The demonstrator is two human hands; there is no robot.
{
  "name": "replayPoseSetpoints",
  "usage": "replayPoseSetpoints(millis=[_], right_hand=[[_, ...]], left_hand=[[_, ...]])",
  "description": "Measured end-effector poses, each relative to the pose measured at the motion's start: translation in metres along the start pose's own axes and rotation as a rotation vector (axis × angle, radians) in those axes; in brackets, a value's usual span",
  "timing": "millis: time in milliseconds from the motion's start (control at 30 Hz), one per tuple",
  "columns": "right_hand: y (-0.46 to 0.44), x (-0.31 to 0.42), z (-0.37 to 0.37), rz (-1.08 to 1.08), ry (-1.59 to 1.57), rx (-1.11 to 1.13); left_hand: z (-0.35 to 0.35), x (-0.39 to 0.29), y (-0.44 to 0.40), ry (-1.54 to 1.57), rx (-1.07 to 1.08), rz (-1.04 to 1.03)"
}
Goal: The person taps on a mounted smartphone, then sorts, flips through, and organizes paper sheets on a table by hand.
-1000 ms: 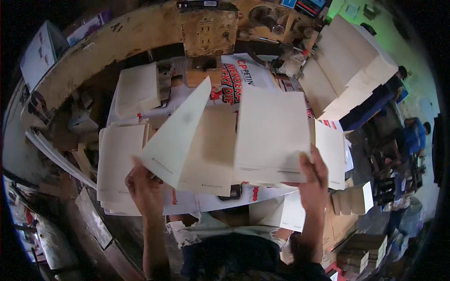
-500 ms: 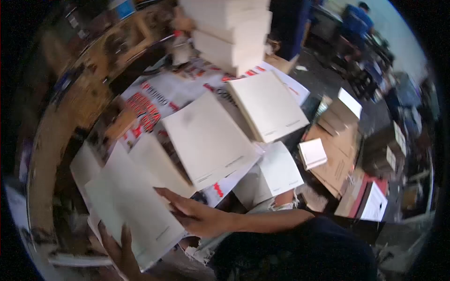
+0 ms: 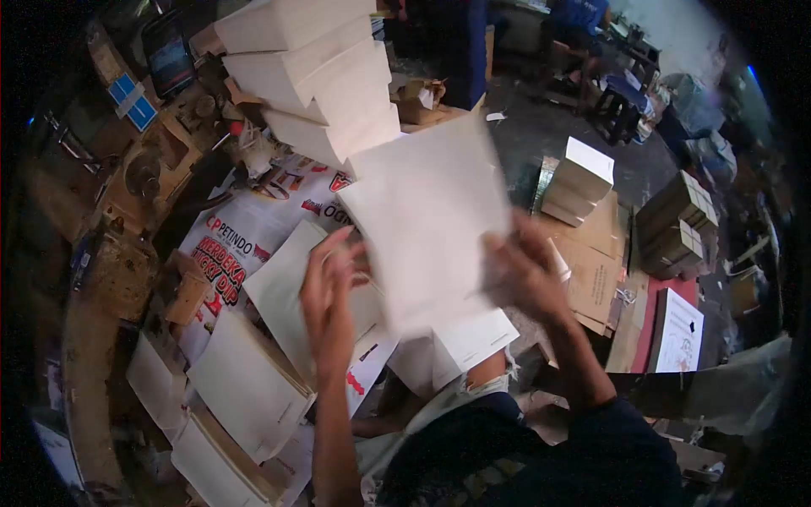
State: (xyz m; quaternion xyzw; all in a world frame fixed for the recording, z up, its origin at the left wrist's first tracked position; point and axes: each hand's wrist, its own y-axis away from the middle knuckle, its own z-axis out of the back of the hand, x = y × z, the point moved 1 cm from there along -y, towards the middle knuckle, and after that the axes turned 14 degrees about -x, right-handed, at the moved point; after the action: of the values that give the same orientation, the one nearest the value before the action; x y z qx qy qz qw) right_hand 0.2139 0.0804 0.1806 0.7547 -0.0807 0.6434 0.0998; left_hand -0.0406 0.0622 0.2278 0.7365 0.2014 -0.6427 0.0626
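My right hand [image 3: 528, 270] grips the right edge of a white paper sheet [image 3: 435, 220], smeared by motion, over the middle of the work surface. Left of that sheet, my left hand [image 3: 332, 291] is raised with fingers curved and apart, and I see nothing in it. Beneath and beside it lies a stack of printed sheets [image 3: 283, 283]. Further stacks of sheets [image 3: 245, 380] spread toward the lower left, one [image 3: 215, 469] at the near edge. Another stack is mostly hidden behind the moving sheet. White sheets [image 3: 477, 340] also rest by my knee.
A tall paper pile [image 3: 308, 72] stands at the back on a printed banner [image 3: 224, 245]. Cardboard [image 3: 596, 253] with a paper block [image 3: 579, 182] lies right, near bundled blocks [image 3: 676, 224]. A person [image 3: 579, 25] sits in the far background.
Both hands have moved up and right from a sheet at the lower left. The right hand now carries a sheet over the middle; the left has come off the paper. The view has shifted.
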Motion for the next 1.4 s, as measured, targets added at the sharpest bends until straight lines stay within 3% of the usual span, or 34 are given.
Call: replayPoseSetpoints(millis=[67,133,233,267,333,367,467,533,600,767,867,933,1100,1200,1300,1400], right_hand=[[-0.019,0.028,0.039,0.21,0.158,-0.281],[-0.046,0.036,0.076,0.338,0.003,-0.319],[-0.055,0.059,0.106,0.415,0.185,-0.361],[-0.058,0.056,0.118,0.424,0.186,-0.362],[-0.065,0.045,0.135,0.379,0.154,-0.414],[-0.06,0.048,0.136,0.394,0.172,-0.41],[-0.071,0.034,0.142,0.309,0.149,-0.369],[-0.087,0.017,0.147,0.301,0.158,-0.403],[-0.094,0.025,0.13,0.331,0.079,-0.366],[-0.101,0.052,0.105,0.376,0.147,-0.315],[-0.107,0.054,0.109,0.317,0.097,-0.318],[-0.113,0.053,0.111,0.297,0.049,-0.277],[-0.127,0.063,0.113,0.275,0.037,-0.235],[-0.134,0.072,0.105,0.278,0.167,-0.117],[-0.15,0.039,0.105,0.248,0.189,-0.293],[-0.11,0.029,0.046,0.149,0.344,-0.124]], left_hand=[[-0.037,0.032,-0.016,-0.312,0.047,-0.101],[-0.083,0.058,-0.025,-0.399,0.28,-0.281],[-0.126,0.074,-0.017,-0.923,0.217,-0.57],[-0.129,0.077,-0.025,-0.917,0.214,-0.575],[-0.127,0.083,-0.045,-0.814,0.426,-0.339],[-0.121,0.085,-0.048,-0.645,0.42,-0.306],[-0.101,0.087,-0.044,-0.568,0.306,-0.281],[-0.097,0.082,-0.033,-0.548,0.337,-0.225],[-0.104,0.068,-0.018,-0.763,0.286,-0.497],[-0.107,0.077,-0.029,-0.736,0.249,-0.497],[-0.098,0.084,-0.037,-0.668,0.332,-0.319],[-0.091,0.087,-0.034,-0.407,0.162,-0.118],[-0.088,0.072,-0.027,-0.294,0.067,-0.06],[-0.083,0.063,-0.021,-0.208,0.062,0.082],[-0.074,0.05,-0.007,-0.103,-0.066,0.107],[-0.067,0.037,0.003,-0.015,-0.049,0.175]])
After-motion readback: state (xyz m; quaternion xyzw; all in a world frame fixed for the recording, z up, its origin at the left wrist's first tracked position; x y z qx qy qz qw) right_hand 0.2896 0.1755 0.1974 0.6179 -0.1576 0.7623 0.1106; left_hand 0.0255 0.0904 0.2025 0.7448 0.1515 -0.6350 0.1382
